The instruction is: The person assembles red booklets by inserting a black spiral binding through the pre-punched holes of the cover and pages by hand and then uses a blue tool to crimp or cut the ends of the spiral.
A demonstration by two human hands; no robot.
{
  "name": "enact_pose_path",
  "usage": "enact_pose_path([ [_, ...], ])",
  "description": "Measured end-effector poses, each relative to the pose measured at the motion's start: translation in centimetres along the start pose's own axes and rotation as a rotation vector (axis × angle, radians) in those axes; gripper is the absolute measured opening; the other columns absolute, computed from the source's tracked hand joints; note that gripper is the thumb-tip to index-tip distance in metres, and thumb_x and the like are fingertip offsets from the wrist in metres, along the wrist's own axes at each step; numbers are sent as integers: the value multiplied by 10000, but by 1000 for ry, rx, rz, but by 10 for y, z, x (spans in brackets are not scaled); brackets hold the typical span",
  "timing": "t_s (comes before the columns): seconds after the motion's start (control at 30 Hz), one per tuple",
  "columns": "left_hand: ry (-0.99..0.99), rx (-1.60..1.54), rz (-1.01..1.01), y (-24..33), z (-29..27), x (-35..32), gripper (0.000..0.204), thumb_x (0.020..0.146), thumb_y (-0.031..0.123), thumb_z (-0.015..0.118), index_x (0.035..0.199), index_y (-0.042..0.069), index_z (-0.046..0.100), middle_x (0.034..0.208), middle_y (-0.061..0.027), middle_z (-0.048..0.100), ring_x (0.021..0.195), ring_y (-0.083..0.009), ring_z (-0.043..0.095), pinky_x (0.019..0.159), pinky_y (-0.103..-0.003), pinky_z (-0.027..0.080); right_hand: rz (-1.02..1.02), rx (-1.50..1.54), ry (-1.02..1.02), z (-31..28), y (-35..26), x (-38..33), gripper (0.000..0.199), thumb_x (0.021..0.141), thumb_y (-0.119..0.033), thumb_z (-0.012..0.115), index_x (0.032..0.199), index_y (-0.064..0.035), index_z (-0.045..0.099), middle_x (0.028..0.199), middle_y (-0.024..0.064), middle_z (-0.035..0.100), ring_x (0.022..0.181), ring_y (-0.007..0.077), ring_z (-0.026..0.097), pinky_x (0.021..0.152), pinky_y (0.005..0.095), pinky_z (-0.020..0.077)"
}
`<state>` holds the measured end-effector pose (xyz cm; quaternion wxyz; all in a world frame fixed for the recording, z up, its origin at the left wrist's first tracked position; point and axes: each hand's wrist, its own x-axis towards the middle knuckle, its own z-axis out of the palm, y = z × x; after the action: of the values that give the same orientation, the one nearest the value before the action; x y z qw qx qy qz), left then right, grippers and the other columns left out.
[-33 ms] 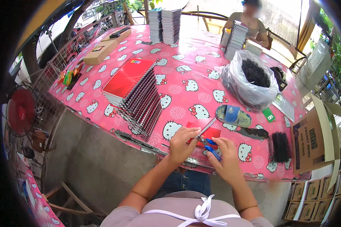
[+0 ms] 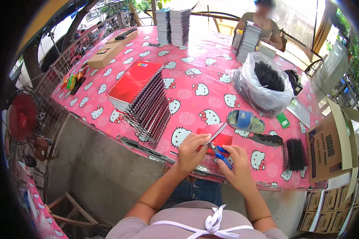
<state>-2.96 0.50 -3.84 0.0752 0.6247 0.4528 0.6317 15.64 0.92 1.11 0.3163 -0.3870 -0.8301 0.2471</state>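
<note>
My left hand (image 2: 192, 150) pinches the near end of a small red notebook (image 2: 220, 139) and its silver wire spiral (image 2: 217, 133) at the front edge of the pink patterned table (image 2: 195, 67). My right hand (image 2: 237, 167) grips blue-handled pliers (image 2: 221, 156), whose jaws sit at the spiral's end, right beside my left fingers. A fanned stack of red spiral notebooks (image 2: 141, 95) lies to the left of my hands.
A plastic bag of black spirals (image 2: 263, 85), a blue slipper (image 2: 245, 121) and loose black coils (image 2: 295, 153) lie to the right. A cardboard box (image 2: 327, 147) stands at the right edge. Notebook piles (image 2: 171, 26) and another person (image 2: 263, 22) are at the far side. A red fan (image 2: 22, 117) stands left.
</note>
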Motion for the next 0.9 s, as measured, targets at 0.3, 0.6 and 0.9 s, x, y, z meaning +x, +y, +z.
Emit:
enact_pose_path([
  [0.3,52,27,129,26,-24,23,186,731,-82,683,889,-4,625,935,-158,674,830,-226,647,688,-308,506,374,841,-235,-6,16,-13,313,909,-220,580,1120,10,573,1046,117,632,919,206,595,818,318,466],
  [0.6,692,41,-141,17,-189,126,220,866,129,683,732,63,522,766,-24,592,723,-54,485,640,-229,418,400,-561,86,-29,108,-44,478,797,-257,698,1168,2,544,1318,211,440,1218,353,423,1021,467,325],
  [0.9,609,-241,-286,-22,-182,129,198,928,98,480,975,1,646,994,-73,653,904,-102,569,836,-243,430,-521,140,308,34,-35,133,714,909,-535,483,1345,21,381,1453,268,256,1352,422,251,1088,523,203],
])
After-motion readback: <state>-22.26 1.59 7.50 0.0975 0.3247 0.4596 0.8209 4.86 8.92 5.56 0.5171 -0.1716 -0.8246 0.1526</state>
